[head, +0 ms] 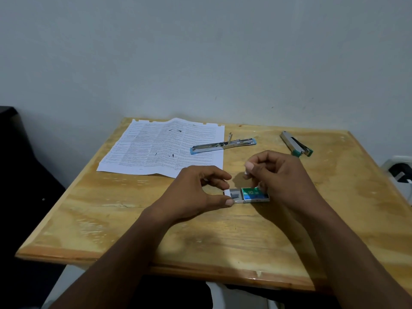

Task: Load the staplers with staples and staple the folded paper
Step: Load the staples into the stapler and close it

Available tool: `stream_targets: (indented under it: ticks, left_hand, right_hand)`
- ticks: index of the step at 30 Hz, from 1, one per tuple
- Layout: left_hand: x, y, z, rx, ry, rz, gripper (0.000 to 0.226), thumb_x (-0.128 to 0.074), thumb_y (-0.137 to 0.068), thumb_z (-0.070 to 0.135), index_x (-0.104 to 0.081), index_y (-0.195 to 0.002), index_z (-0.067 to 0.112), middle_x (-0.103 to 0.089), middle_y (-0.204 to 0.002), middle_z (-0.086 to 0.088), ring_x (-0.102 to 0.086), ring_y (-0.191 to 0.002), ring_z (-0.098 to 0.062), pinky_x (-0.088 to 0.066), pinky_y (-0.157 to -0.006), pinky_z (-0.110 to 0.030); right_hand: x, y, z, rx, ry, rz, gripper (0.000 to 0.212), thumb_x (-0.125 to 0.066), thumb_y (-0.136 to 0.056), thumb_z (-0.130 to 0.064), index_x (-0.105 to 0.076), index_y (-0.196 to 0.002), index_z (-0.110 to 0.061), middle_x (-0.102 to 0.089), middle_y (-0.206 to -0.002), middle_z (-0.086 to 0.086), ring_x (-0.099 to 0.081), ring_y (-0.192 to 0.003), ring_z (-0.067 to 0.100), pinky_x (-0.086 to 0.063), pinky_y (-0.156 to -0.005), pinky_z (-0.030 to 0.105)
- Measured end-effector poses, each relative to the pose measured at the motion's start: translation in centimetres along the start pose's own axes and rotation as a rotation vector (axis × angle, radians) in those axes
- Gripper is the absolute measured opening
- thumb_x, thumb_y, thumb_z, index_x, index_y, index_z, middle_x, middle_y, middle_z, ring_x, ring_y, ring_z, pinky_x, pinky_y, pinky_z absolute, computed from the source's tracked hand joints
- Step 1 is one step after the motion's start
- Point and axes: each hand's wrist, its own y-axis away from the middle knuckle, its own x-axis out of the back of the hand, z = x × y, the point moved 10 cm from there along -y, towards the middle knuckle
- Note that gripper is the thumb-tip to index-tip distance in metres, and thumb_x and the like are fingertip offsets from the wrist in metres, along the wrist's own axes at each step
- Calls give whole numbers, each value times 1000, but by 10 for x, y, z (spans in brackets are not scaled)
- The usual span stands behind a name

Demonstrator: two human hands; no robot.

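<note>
Pale varnished wood makes up the surface (pixel 111 210), which stands against a grey-white wall (pixel 200 52). Near its middle lies a small staple box (pixel 254 194) with a green and blue sleeve, and its white inner tray (pixel 233 195) is slid partway out to the left, showing dark staples (pixel 234 195) inside. The left hand (pixel 196 192) is curled around the tray's exposed end, thumb at the near edge and forefinger at the far edge, pinching it lightly. The right hand (pixel 281 175) rests over the right end of the box, its lower fingers pressed on the sleeve, while its thumb and forefinger are closed together above the box on something small and pale; what that is cannot be made out. Behind the hands, a printed sheet of paper (pixel 165 148) lies flat at the far left of the surface, creased down the middle. An opened stapler (pixel 223 144) with light blue ends lies stretched out flat, its left end on the paper's right edge. A second stapler (pixel 296 143), metal with a green end, lies well apart at the far right. A white socket (pixel 399 170) with a dark plug sits by the right edge.
</note>
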Motion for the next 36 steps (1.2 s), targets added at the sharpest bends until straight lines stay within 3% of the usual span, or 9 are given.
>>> stream_targets:
  ticks: [6,9,12,16,19,22,25,29,36]
  left_hand:
    - [27,-17,17,-46,-12,136,24,-84,-78,42,-77,-100,33,-77,-89,16,-69,-82,-2,-54,-74,-21]
    - [41,-47,26,-79,-52,249,18,-82,-82,35,-77,-98,30,-76,-94,14,-68,-84,-4,-48,-73,-15]
    - [38,-82,24,-76,-213,248,33,-82,-82,34,-72,-113,27,-71,-114,8,-62,-96,-7,-43,-77,-8]
    - [25,-116,8,-63,-357,197,45,-85,-78,33,-70,-120,24,-68,-121,1,-60,-112,-18,-49,-94,-33]
    - [19,-125,-4,-62,-411,222,34,-83,-78,41,-75,-109,28,-72,-108,5,-63,-102,-15,-54,-88,-41]
    - [19,-128,-7,-83,-394,230,25,-82,-79,40,-79,-102,30,-74,-97,9,-64,-90,-9,-56,-81,-40]
    - [20,-128,-5,-109,-368,207,21,-83,-79,36,-80,-99,28,-74,-95,9,-65,-88,-10,-57,-81,-41]
    - [22,-123,-5,-105,-330,170,23,-85,-79,34,-80,-100,27,-73,-97,8,-65,-92,-12,-57,-82,-42]
    - [24,-124,-7,-92,-323,161,23,-85,-78,37,-80,-100,28,-68,-92,15,-62,-91,-9,-57,-81,-41]
  right_hand:
    - [13,-23,8,-157,-394,18,12,-65,-93,-9,-73,-101,-9,-71,-72,9,-62,-62,15,-51,-54,27]
    - [15,-48,10,-205,-468,14,15,-66,-91,-5,-70,-105,1,-69,-75,14,-62,-63,19,-52,-54,27]
    - [18,-71,9,-201,-483,37,22,-65,-90,0,-65,-110,10,-68,-82,22,-65,-64,22,-56,-58,29]
    - [27,-98,9,-105,-316,99,20,-67,-89,1,-66,-108,8,-73,-86,27,-70,-68,25,-60,-60,26]
    - [29,-105,8,-7,-147,116,17,-69,-89,-3,-70,-106,-5,-76,-82,22,-75,-73,25,-60,-62,22]
    - [25,-107,13,48,19,139,16,-71,-90,-10,-73,-104,-17,-77,-76,6,-72,-67,4,-55,-61,18]
    - [20,-110,10,111,191,181,10,-75,-87,-21,-76,-96,-25,-74,-79,-10,-70,-75,3,-54,-67,26]
    - [4,-109,5,155,382,113,7,-74,-86,-28,-74,-93,-29,-58,-80,-27,-54,-80,-7,-33,-62,13]
    - [-9,-116,19,164,356,43,11,-74,-86,-25,-75,-97,-25,-67,-87,-17,-59,-86,-3,-41,-70,12]
